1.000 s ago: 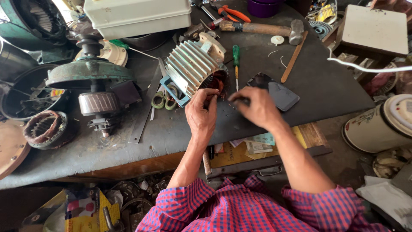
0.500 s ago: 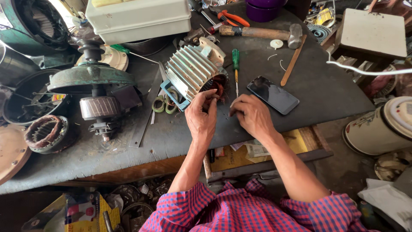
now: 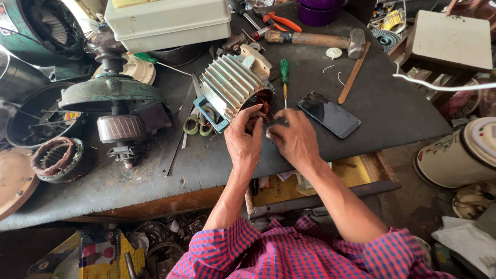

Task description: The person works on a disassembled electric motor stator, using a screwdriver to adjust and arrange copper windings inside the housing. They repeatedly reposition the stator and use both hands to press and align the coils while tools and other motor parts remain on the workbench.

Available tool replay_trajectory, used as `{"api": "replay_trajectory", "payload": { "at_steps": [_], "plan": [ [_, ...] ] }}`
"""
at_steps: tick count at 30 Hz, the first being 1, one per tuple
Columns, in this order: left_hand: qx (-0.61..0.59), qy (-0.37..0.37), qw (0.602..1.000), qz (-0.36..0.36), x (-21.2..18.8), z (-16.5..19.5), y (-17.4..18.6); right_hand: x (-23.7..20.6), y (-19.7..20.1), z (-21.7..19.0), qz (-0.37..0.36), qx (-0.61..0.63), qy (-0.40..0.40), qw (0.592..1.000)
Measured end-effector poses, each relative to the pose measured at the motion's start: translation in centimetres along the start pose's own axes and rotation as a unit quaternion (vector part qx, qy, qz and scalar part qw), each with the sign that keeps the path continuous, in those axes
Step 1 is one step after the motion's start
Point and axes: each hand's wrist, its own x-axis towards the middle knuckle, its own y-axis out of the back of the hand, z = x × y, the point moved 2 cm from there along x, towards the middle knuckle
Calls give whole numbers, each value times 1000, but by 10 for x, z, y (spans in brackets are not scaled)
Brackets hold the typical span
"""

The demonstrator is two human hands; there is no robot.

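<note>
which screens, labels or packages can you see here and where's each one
Phone: flat on the dark bench right of the hands, black rectangle, screen dark.
Printed packet: under the bench at lower left, yellow with red and blue.
Label: top left corner on the green machine housing, pale plate.

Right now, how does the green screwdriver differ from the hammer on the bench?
The green screwdriver is slim and lies pointing toward the person, close to the right hand; the hammer is thicker and lies crosswise farther back. The screwdriver has a green handle and thin metal shaft; the hammer has a brown wooden handle and heavy grey head. Both lie flat on the dark bench, untouched by either hand.
</note>
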Motion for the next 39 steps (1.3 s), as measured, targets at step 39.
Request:
{"api": "replay_trajectory", "payload": {
  "at_steps": [39],
  "plan": [
    [255, -68, 951, -158, -29, -6, -5, 13, 11, 34, -109, 167, 73, 977]
  ]
}}
